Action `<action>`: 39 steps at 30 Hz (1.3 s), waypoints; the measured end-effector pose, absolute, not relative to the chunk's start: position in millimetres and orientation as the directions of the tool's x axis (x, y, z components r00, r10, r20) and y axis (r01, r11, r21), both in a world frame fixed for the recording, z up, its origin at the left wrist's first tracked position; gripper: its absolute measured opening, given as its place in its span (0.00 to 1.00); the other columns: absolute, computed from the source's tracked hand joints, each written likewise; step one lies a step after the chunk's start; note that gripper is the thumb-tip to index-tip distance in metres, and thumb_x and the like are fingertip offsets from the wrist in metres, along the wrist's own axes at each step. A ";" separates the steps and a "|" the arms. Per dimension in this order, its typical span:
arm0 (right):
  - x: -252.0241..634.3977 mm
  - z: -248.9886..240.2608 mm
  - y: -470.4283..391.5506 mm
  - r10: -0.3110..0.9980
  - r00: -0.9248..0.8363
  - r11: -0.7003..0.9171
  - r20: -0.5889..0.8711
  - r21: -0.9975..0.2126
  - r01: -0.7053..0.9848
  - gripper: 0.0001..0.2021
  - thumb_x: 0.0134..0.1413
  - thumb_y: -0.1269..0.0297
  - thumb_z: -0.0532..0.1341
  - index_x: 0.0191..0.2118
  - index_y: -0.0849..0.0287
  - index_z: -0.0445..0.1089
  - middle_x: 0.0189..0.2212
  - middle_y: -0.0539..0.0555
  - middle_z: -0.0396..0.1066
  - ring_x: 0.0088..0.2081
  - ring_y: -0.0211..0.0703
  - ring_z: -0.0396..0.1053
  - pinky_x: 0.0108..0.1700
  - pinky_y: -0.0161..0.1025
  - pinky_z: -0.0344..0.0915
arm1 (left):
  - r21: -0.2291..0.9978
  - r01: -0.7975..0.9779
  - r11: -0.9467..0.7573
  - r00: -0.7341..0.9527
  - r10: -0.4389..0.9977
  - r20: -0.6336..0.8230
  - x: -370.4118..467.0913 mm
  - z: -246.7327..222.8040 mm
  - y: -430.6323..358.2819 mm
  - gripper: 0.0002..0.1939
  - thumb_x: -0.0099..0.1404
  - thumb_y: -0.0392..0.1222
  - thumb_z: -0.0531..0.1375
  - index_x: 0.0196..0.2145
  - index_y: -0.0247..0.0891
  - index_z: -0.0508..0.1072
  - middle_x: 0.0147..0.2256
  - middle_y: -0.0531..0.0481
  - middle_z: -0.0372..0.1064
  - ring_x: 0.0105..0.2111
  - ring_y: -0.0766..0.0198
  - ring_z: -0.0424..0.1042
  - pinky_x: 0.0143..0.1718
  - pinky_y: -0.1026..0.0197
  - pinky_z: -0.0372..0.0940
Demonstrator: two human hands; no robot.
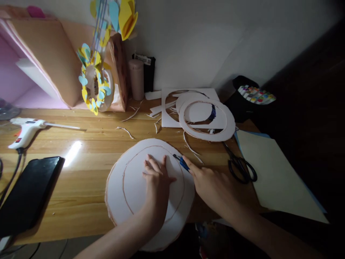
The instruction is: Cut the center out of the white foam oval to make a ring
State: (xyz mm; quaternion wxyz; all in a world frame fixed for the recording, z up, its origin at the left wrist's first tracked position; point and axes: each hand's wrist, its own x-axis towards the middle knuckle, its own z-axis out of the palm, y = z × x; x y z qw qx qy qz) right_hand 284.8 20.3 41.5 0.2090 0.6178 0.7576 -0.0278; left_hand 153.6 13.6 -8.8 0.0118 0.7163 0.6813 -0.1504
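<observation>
The left hand lay open on the white disc, its fingers spread inside the inner circle marked near the middle of the board. The right hand was closed around the blue cutter, whose tip stood at that circle's upper right, with the hand reaching in over the disc's right rim. The disc sat at the front of the wooden table, its lower part overhanging the near edge. To the left, a broad stretch of bare wood separated its rough rim from the black device, with the glue gun farther back. Room was tighter on the other sides: the scissors lay just beyond the right wrist, partly against the cream sheet, while behind the disc a narrower band of table, littered with thin offcuts, led to 1 white ring overlapping a square board with a round opening.
</observation>
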 end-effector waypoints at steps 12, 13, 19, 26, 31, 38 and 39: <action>283.0 43.6 6.2 0.918 -0.076 0.199 -0.390 0.285 0.937 0.31 0.60 0.75 0.50 0.66 0.44 0.48 0.28 0.55 0.76 0.29 0.46 0.76 0.28 0.37 0.67 | -0.233 0.969 -0.080 0.019 0.967 -0.253 155.4 -3.9 13.2 0.39 0.64 0.58 0.54 0.65 0.39 0.47 0.59 0.21 0.54 0.55 0.37 0.65 0.39 0.52 0.71; 283.2 44.0 4.0 0.917 -0.073 0.201 -0.391 0.295 0.934 0.32 0.60 0.76 0.50 0.66 0.44 0.47 0.28 0.55 0.75 0.28 0.46 0.76 0.28 0.37 0.68 | -0.247 0.965 -0.087 0.023 0.968 -0.252 155.6 -4.2 12.7 0.39 0.64 0.58 0.53 0.65 0.38 0.46 0.59 0.20 0.54 0.55 0.37 0.65 0.39 0.52 0.71; 286.6 39.9 -12.3 0.916 -0.048 0.185 -0.399 0.312 0.932 0.32 0.59 0.75 0.52 0.66 0.45 0.47 0.26 0.53 0.75 0.27 0.46 0.75 0.26 0.37 0.67 | -0.286 0.953 -0.103 0.028 0.967 -0.255 155.6 -6.5 12.6 0.39 0.65 0.58 0.52 0.66 0.37 0.44 0.59 0.17 0.52 0.55 0.37 0.64 0.39 0.53 0.70; 298.9 38.8 -1.4 0.930 -0.058 0.146 -0.362 0.221 0.964 0.28 0.61 0.70 0.53 0.64 0.39 0.53 0.28 0.50 0.77 0.28 0.46 0.76 0.27 0.37 0.66 | -0.282 0.954 -0.104 0.007 0.946 -0.324 157.6 2.7 12.4 0.38 0.66 0.58 0.50 0.65 0.34 0.43 0.58 0.17 0.53 0.53 0.38 0.67 0.39 0.55 0.68; 313.8 37.5 47.5 0.900 -0.338 0.389 -0.276 0.160 0.907 0.26 0.63 0.67 0.51 0.64 0.40 0.52 0.30 0.52 0.78 0.30 0.45 0.76 0.29 0.36 0.65 | -0.320 0.941 -0.106 -0.029 0.921 -0.389 156.7 3.7 3.3 0.42 0.64 0.61 0.51 0.65 0.31 0.42 0.52 0.11 0.60 0.37 0.48 0.77 0.29 0.60 0.66; 314.3 34.4 66.0 0.864 -0.415 0.471 -0.285 0.163 0.867 0.26 0.64 0.67 0.49 0.65 0.41 0.49 0.29 0.52 0.77 0.29 0.46 0.75 0.30 0.37 0.65 | -0.360 0.926 -0.111 -0.044 0.918 -0.394 163.3 -1.6 19.9 0.49 0.62 0.66 0.48 0.63 0.26 0.32 0.43 0.08 0.65 0.35 0.39 0.77 0.26 0.58 0.64; 314.1 33.8 61.9 0.868 -0.409 0.464 -0.282 0.165 0.870 0.26 0.64 0.67 0.49 0.66 0.42 0.48 0.29 0.53 0.77 0.28 0.46 0.75 0.29 0.37 0.65 | -0.341 0.933 -0.113 -0.048 0.902 -0.428 164.0 1.1 24.2 0.50 0.61 0.67 0.49 0.63 0.25 0.32 0.43 0.09 0.66 0.35 0.37 0.77 0.25 0.58 0.64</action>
